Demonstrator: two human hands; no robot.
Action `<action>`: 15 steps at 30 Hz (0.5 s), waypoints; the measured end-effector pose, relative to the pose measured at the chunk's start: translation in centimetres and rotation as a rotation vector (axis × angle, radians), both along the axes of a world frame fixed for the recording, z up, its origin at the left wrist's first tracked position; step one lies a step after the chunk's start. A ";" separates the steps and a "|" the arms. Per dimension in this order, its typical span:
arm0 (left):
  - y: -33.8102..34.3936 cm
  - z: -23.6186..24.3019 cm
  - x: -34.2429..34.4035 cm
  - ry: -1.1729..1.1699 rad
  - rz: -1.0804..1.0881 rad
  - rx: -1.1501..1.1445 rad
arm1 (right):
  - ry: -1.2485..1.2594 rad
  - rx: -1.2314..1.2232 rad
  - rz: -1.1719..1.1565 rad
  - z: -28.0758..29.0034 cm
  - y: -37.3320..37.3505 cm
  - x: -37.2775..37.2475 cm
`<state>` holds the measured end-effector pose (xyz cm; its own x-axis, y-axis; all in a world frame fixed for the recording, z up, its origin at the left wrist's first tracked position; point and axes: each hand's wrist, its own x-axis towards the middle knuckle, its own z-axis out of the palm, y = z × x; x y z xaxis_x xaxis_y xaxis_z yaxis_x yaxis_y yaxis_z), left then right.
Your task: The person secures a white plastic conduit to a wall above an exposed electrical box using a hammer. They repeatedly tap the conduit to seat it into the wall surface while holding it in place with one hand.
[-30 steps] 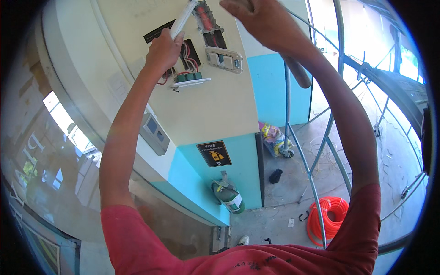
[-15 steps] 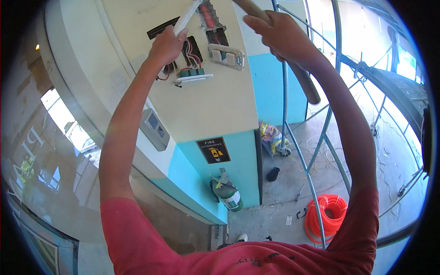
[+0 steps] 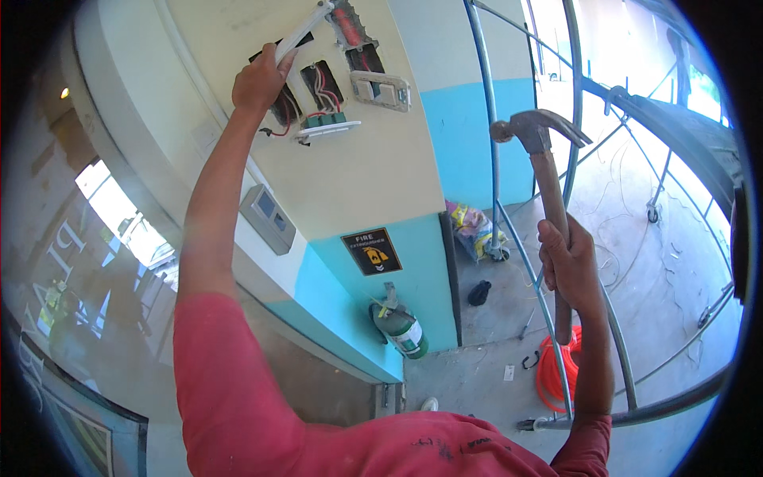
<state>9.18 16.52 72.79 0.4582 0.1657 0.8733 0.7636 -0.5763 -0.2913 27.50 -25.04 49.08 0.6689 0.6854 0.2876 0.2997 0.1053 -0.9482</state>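
Note:
My left hand is raised to the cream wall, its fingers closed round a long, narrow whitish bar. The bar's upper end is beside a chased groove holding red conduit. On the right, away from the wall, my right hand grips a claw hammer by its handle, head up. Below the bar, an open wall box shows red and white wires running to a hanging switch plate. Another loose white switch plate hangs tilted below the groove.
Metal scaffold tubes stand close on the right. A fire extinguisher hangs low on the blue wall under its sign. On the floor are an orange tubing coil and a bagged bundle. A grey wall device protrudes left.
My right hand has swung down and away from the wall with the hammer, whose head is now in view. My left hand keeps the bar near the groove, slightly further left in view.

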 end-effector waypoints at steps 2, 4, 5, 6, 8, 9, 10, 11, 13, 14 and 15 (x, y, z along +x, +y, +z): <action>-0.3 -0.4 0.4 -0.008 0.031 0.019 | 0.062 0.030 0.005 -2.1 -0.6 -0.2; -1.1 -0.1 1.1 -0.043 -0.048 -0.173 | 0.172 0.051 0.037 -3.4 -1.4 -0.2; -1.4 -0.4 1.5 -0.034 -0.145 -0.093 | 0.176 0.060 0.043 -4.2 -2.0 -0.4; -2.6 1.4 2.3 -0.028 -0.143 -0.075 | 0.247 0.048 0.031 -4.9 -2.5 -0.5; -5.8 4.5 3.9 0.071 -0.057 -0.674 | 0.310 0.000 0.009 -6.8 -3.6 -1.2; -9.4 5.5 4.5 0.099 -0.063 -0.865 | 0.318 -0.072 -0.055 -7.6 -4.4 -1.1; -10.5 7.3 3.6 0.084 -0.066 -0.848 | 0.321 -0.126 -0.082 -8.2 -4.7 -1.4; -11.1 8.8 3.4 0.093 -0.123 -0.980 | 0.310 -0.111 -0.096 -9.0 -5.5 -1.4; -11.4 10.8 2.8 0.072 -0.258 -0.981 | 0.379 -0.175 -0.068 -11.8 -6.3 -1.5; -11.1 12.3 2.7 0.038 -0.349 -0.835 | 0.380 -0.181 -0.053 -12.6 -6.1 -2.1; -11.6 13.0 2.8 0.004 -0.392 -0.774 | 0.415 -0.211 -0.095 -13.0 -6.1 -2.5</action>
<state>11.99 4.93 85.78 0.6096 0.5419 0.5786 0.4681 -0.8351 0.2890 25.01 -31.15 36.06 0.7604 0.6303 -0.1564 -0.1099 -0.1125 -0.9876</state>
